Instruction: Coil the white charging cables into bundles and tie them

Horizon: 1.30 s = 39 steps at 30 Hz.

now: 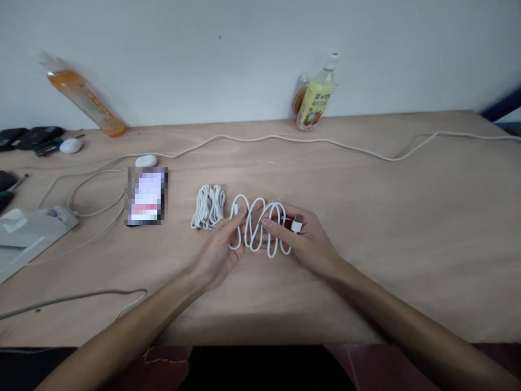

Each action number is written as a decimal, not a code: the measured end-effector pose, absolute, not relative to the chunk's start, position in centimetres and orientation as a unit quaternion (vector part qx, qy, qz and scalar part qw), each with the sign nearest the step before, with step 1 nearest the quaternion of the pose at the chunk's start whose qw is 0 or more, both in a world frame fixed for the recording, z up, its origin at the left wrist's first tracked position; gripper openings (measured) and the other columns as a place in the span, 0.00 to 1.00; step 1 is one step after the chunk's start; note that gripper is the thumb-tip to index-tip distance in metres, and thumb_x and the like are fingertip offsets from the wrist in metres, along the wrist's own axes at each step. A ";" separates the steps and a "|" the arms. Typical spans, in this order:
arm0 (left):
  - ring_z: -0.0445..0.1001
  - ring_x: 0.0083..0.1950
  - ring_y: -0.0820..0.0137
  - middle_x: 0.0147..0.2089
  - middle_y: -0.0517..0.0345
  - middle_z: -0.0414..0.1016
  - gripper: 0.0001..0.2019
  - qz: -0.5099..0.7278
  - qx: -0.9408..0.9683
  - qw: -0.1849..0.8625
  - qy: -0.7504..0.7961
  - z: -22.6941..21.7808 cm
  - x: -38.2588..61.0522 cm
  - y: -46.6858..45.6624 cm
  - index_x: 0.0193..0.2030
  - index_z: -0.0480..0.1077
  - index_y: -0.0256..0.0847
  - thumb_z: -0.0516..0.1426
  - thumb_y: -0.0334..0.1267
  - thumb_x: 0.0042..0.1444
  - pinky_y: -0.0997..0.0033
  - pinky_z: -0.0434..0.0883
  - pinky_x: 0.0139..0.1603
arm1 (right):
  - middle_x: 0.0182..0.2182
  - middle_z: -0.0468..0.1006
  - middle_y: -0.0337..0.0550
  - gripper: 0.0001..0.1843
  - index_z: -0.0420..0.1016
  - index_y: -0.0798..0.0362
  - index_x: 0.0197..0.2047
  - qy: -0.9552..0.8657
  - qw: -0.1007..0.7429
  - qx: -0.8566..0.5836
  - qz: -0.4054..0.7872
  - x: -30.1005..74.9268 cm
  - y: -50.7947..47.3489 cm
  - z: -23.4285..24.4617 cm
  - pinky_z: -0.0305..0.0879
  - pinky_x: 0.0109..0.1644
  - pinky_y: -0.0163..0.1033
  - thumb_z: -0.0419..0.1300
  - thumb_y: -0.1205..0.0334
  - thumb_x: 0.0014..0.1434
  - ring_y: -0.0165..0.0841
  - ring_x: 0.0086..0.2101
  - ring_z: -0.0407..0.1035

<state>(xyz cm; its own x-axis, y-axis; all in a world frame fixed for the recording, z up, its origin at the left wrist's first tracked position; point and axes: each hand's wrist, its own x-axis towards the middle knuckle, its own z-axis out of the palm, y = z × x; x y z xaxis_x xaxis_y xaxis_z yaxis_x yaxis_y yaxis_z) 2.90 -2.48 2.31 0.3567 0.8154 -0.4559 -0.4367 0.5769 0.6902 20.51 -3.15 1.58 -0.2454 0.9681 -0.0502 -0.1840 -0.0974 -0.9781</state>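
Observation:
A loose white USB cable (pixel 260 225) lies in several loops on the wooden table (pixel 366 217), near its front middle. My left hand (pixel 220 250) rests on the loops' left side, fingers stretched toward the small plug end. My right hand (pixel 303 239) pinches the loops from the right, with the white USB plug lying against its fingers. A second white cable (pixel 208 206), coiled tight into a bundle, lies just left of the loops, touched by neither hand.
A phone (pixel 146 196) with a lit screen lies left of the bundle. A long white cord (pixel 325 141) crosses the table's back. Two drink bottles (pixel 315 98) (pixel 83 95) lean at the wall. A power strip (pixel 61 214), white cases and dark tools sit far left.

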 end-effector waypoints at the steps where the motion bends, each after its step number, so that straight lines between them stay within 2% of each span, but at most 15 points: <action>1: 0.88 0.51 0.57 0.57 0.40 0.89 0.21 0.396 0.235 0.791 0.402 2.3 2.9 -2.5 0.70 0.78 0.39 0.62 0.39 0.73 0.61 0.85 0.52 | 0.29 0.79 0.37 0.17 0.83 0.49 0.35 -0.487 0.461 -0.404 0.622 20.5 -3.2 1.6 0.77 0.31 0.38 0.75 0.44 0.63 0.32 0.28 0.74; 6: 0.88 0.54 0.53 0.61 0.38 0.87 0.23 0.399 0.238 0.793 0.393 2.2 2.8 -2.6 0.73 0.76 0.40 0.61 0.41 0.74 0.56 0.85 0.54 | 0.30 0.79 0.37 0.16 0.81 0.49 0.36 -0.480 0.462 -0.416 0.618 20.6 -3.3 1.3 0.77 0.32 0.39 0.75 0.46 0.62 0.32 0.29 0.74; 11: 0.88 0.57 0.52 0.64 0.37 0.85 0.24 0.397 0.241 0.802 0.376 2.7 2.7 -2.6 0.77 0.70 0.42 0.55 0.42 0.78 0.49 0.85 0.58 | 0.33 0.81 0.39 0.12 0.81 0.49 0.37 -0.510 0.470 -0.448 0.565 21.1 -2.9 0.9 0.75 0.40 0.40 0.72 0.49 0.64 0.34 0.34 0.75; 15: 0.87 0.59 0.51 0.65 0.38 0.84 0.25 0.396 0.233 0.809 0.367 2.6 2.5 -2.4 0.79 0.67 0.44 0.53 0.43 0.79 0.45 0.84 0.60 | 0.34 0.82 0.40 0.13 0.82 0.49 0.39 -0.513 0.469 -0.473 0.541 21.4 -2.5 0.9 0.74 0.41 0.41 0.72 0.49 0.63 0.35 0.34 0.74; 19: 0.87 0.60 0.50 0.65 0.36 0.84 0.25 0.403 0.227 0.805 0.371 2.3 2.3 -2.3 0.78 0.68 0.41 0.52 0.45 0.80 0.44 0.84 0.61 | 0.34 0.83 0.41 0.14 0.82 0.50 0.41 -0.490 0.466 -0.471 0.567 21.4 -2.5 1.0 0.75 0.41 0.42 0.72 0.48 0.63 0.36 0.34 0.76; 28: 0.87 0.59 0.48 0.60 0.34 0.86 0.25 0.391 0.241 0.801 0.384 2.5 2.5 -2.3 0.76 0.70 0.36 0.49 0.44 0.81 0.44 0.85 0.59 | 0.28 0.79 0.40 0.18 0.80 0.50 0.29 -0.502 0.467 -0.513 0.517 21.5 -2.3 1.0 0.71 0.38 0.41 0.70 0.46 0.64 0.35 0.31 0.72; 31: 0.87 0.58 0.48 0.60 0.34 0.87 0.23 0.391 0.243 0.799 0.388 2.4 2.6 -2.5 0.74 0.73 0.36 0.54 0.42 0.79 0.45 0.85 0.57 | 0.27 0.79 0.39 0.17 0.82 0.49 0.31 -0.501 0.462 -0.499 0.535 21.5 -2.4 1.2 0.69 0.35 0.40 0.70 0.46 0.63 0.35 0.30 0.72; 35: 0.88 0.57 0.49 0.59 0.39 0.88 0.27 0.398 0.250 0.790 0.394 2.2 2.7 -2.7 0.72 0.76 0.42 0.67 0.35 0.68 0.49 0.86 0.56 | 0.23 0.75 0.36 0.15 0.84 0.48 0.32 -0.515 0.457 -0.492 0.533 21.4 -2.6 1.4 0.67 0.30 0.38 0.69 0.47 0.65 0.33 0.26 0.68; 39: 0.88 0.57 0.50 0.55 0.40 0.89 0.24 0.399 0.259 0.786 0.395 2.2 2.8 -2.8 0.68 0.80 0.41 0.70 0.36 0.65 0.49 0.85 0.57 | 0.22 0.73 0.35 0.14 0.87 0.48 0.35 -0.519 0.462 -0.488 0.528 21.5 -2.6 1.4 0.67 0.30 0.38 0.68 0.48 0.66 0.33 0.26 0.70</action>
<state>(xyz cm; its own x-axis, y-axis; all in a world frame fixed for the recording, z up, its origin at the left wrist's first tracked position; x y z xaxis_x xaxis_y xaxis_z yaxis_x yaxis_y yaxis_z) 2.78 -2.78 2.23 0.3696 0.8316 -0.4146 -0.4220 0.5478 0.7224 21.46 -2.59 1.35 -0.0963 0.9947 -0.0365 0.0187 -0.0348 -0.9992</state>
